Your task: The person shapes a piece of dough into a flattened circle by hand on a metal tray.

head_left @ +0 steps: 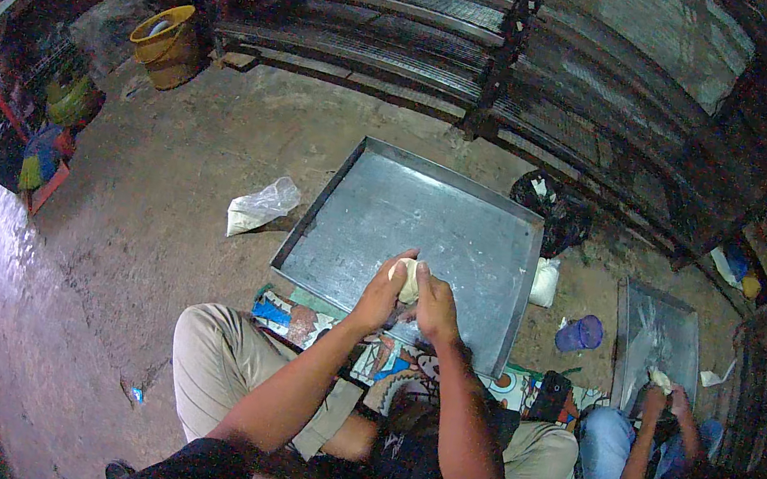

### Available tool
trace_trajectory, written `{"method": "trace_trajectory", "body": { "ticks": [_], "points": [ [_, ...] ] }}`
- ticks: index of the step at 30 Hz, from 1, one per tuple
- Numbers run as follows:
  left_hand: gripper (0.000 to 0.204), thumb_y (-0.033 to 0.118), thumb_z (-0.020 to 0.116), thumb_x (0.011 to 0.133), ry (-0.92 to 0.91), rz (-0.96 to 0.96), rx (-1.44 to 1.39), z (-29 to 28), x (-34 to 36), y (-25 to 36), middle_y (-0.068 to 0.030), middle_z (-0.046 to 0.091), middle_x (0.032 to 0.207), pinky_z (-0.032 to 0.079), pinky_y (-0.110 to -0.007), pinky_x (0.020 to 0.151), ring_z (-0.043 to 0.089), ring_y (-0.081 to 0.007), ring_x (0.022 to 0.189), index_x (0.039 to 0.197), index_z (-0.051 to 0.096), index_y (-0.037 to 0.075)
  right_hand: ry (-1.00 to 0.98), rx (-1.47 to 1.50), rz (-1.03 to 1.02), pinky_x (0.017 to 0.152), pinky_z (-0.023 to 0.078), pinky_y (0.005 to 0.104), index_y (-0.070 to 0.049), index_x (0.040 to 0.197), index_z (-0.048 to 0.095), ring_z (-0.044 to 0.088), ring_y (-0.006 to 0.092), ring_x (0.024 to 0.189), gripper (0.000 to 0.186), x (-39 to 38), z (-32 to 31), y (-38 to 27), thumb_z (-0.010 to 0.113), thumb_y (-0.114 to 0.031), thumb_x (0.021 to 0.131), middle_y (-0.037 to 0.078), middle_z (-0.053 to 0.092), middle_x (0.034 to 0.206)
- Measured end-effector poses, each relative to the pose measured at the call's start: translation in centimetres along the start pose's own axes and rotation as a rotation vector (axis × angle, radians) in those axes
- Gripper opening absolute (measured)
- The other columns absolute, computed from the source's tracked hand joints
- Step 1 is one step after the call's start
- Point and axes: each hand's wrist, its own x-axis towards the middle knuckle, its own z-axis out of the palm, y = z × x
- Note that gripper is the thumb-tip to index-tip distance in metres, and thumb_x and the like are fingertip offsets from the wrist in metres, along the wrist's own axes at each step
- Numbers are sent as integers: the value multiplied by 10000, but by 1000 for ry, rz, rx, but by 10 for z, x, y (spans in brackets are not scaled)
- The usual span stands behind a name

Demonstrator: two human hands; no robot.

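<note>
A pale lump of dough (410, 283) is held between my two hands above the near edge of a large metal tray (419, 210). My left hand (378, 298) wraps round the lump from the left, fingers pointing forward. From the right, my right hand (436, 306) closes on it, thumb side up. The palms and part of the dough's underside are hidden. Inside the tray, the grey surface shows light smears. The tray lies on the floor in front of my crossed legs, next to a patterned cloth (289, 317).
Left of the tray lies a clear bag of white powder (262, 207). To its right are a white bag (545, 282), a purple cup (580, 334) and a black phone (553, 395). Another person's hands (666, 399) hold dough at a smaller tray (662, 332). A yellow bucket (168, 49) stands far left.
</note>
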Motion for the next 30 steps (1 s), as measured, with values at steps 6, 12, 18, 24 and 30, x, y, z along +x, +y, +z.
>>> {"method": "trace_trajectory", "body": {
  "ticks": [6, 12, 18, 24, 30],
  "points": [
    [446, 348, 530, 1013, -43, 220, 135, 14, -13, 37, -63, 623, 988, 475, -267, 684, 567, -108, 805, 1345, 498, 51, 25, -160, -111, 589, 553, 421, 38, 893, 682, 703, 303, 615, 567, -2, -3, 2, 409, -440, 1028, 184, 692, 722],
    [385, 329, 425, 1052, 98, -34, -157, 14, -14, 45, -95, 655, 881, 500, -279, 603, 606, -141, 683, 1168, 619, 18, -56, -316, -182, 589, 518, 332, 20, 935, 641, 638, 179, 600, 429, -4, 2, 2, 439, -344, 1039, 86, 660, 712],
    [452, 408, 314, 1062, 202, -345, -833, -20, 3, 6, -129, 659, 1107, 535, -451, 792, 636, -270, 943, 1166, 571, 51, -142, -392, -391, 775, 545, 342, -2, 1386, 418, 664, 218, 846, 815, -14, 8, -9, 847, -239, 734, 153, 643, 1091],
    [520, 488, 327, 1041, 90, -437, -798, -22, 7, -6, -111, 657, 1056, 513, -426, 877, 638, -278, 990, 1164, 563, 42, -89, -444, -464, 860, 520, 337, -25, 1354, 491, 635, 265, 999, 700, -13, 5, -18, 809, -136, 741, 146, 596, 1097],
    [602, 598, 319, 1004, 22, -397, -692, -13, -4, 13, -86, 648, 1103, 509, -405, 909, 635, -258, 1018, 1189, 566, 81, 49, -434, -700, 789, 509, 396, -11, 1218, 604, 626, 315, 913, 395, -18, 18, -7, 689, -131, 851, 150, 576, 1021]
  ]
}}
